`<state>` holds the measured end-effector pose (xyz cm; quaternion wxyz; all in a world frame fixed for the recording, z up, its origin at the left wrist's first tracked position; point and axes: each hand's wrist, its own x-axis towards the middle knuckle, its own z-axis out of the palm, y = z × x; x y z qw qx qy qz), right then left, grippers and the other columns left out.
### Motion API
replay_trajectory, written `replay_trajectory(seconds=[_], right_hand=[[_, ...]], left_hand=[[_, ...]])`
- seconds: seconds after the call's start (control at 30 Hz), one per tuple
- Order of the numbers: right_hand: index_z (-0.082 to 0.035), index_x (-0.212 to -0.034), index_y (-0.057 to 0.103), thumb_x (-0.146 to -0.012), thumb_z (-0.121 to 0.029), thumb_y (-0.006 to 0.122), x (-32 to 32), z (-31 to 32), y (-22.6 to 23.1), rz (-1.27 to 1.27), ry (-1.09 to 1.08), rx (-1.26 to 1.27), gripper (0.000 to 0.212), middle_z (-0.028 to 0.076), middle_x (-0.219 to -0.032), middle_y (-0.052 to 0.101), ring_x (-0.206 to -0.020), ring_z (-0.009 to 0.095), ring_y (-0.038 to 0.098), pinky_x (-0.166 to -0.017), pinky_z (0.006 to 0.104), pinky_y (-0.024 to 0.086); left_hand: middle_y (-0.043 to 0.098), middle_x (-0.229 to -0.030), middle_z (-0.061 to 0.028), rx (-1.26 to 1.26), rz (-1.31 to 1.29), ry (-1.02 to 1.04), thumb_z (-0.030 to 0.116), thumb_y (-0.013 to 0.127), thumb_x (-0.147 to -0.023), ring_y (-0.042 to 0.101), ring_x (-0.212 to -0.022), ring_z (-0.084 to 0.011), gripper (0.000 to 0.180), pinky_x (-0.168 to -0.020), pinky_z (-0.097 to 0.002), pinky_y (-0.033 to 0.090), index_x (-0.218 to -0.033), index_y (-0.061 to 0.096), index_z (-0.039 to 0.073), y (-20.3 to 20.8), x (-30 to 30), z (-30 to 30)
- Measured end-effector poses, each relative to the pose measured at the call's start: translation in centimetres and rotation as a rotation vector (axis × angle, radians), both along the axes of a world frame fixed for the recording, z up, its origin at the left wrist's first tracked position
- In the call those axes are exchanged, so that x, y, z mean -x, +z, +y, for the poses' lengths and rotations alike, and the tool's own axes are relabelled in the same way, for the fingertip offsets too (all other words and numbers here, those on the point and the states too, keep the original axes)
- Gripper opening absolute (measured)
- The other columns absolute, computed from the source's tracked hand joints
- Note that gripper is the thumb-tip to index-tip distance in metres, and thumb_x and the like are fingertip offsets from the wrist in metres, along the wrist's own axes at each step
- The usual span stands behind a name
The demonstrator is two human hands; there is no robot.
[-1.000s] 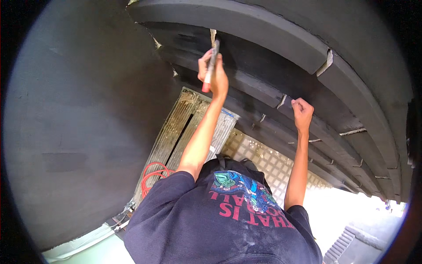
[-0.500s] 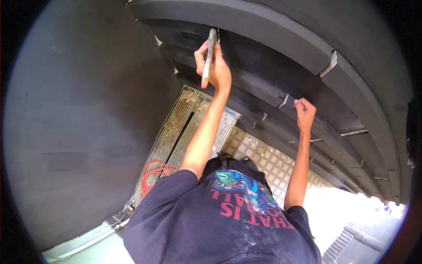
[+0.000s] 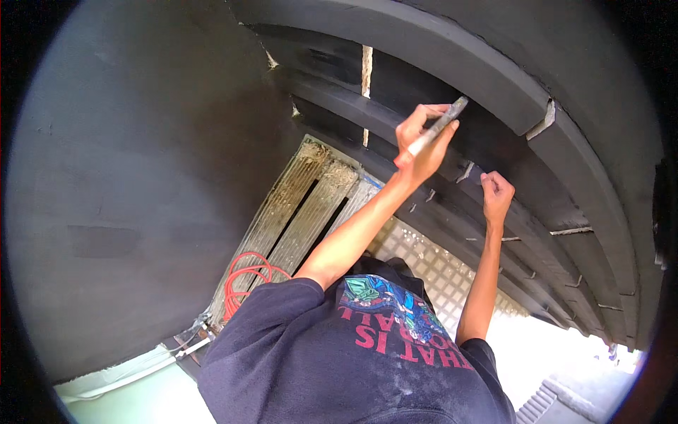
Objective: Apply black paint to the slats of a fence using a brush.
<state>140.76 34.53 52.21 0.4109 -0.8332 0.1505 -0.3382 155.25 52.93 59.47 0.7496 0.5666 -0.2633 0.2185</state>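
Left hand (image 3: 431, 157) pinching a slim, smudged grey tool (image 3: 448, 122), long axis slanting up and rightward, right hand (image 3: 498, 192) curled closed.

Red cord (image 3: 230, 301) on ridged planks (image 3: 311, 218)

We have a wall (image 3: 127, 155) on our left and mouldings (image 3: 452, 46) to the right. Below lie planks (image 3: 304, 226), a cable (image 3: 230, 305) over their near end. A hand tool (image 3: 441, 127) sits in our left hand (image 3: 422, 155), left of our right hand (image 3: 497, 196).
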Motion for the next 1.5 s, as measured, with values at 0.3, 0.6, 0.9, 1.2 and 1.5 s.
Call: replay_trajectory(seconds=[0.3,0.6,0.9,1.2,1.5], right_hand=[[-0.001,-0.068,0.053,-0.093,-0.009,0.07,0.4,0.0,0.1,0.014,-0.03,-0.017,0.031,-0.005,-0.059,0.03,-0.058,0.005,0.028,-0.051,0.0302,0.022],[-0.001,-0.068,0.052,-0.093,-0.01,0.07,0.5,-0.7,-0.3,0.009,-0.001,-0.035,0.032,-0.004,-0.059,0.03,-0.058,0.006,0.028,-0.051,0.0306,0.023],[-0.001,-0.068,0.051,-0.093,-0.012,0.07,0.5,0.0,-0.1,0.025,0.011,-0.009,0.033,-0.002,-0.059,0.027,-0.058,0.007,0.026,-0.051,0.032,0.022],[0.0,-0.069,0.053,-0.093,-0.012,0.07,0.7,-0.3,0.0,0.038,-0.004,0.0,0.031,-0.002,-0.059,0.029,-0.058,0.007,0.027,-0.051,0.0315,0.023],[0.0,-0.07,0.055,-0.092,-0.012,0.07,0.5,0.1,0.7,0.036,-0.024,-0.014,0.029,-0.001,-0.058,0.027,-0.057,0.007,0.027,-0.051,0.0321,0.024]], left_hand=[[0.074,-0.099,-0.0088,-0.008,0.009,0.159,0.007,0.085,-0.084,0.07,-0.091,-0.0171,0.023,-0.083,-0.0312,0.054,-0.1,0.07,0.001,-0.9,-8.4,3.8],[0.071,-0.092,-0.0074,0.108,0.097,0.498,0.01,0.083,-0.088,0.065,-0.082,-0.0151,0.025,-0.077,-0.0317,0.053,-0.102,0.066,-0.002,-0.2,-9.9,5.0],[0.077,-0.106,-0.0208,0.078,-0.027,0.258,0.0,0.083,-0.082,0.076,-0.093,-0.0252,0.023,-0.082,-0.0356,0.059,-0.097,0.066,-0.002,-0.6,1.8,-4.0],[0.076,-0.091,-0.0093,-0.081,0.088,0.112,0.009,0.084,-0.086,0.07,-0.083,-0.0182,0.021,-0.078,-0.0334,0.055,-0.099,0.069,0.0,0.6,-1.3,0.1],[0.071,-0.097,-0.009,0.124,0.199,0.483,0.01,0.08,-0.092,0.066,-0.087,-0.016,0.023,-0.078,-0.0315,0.053,-0.102,0.062,0.0,-2.1,-10.9,7.5]])
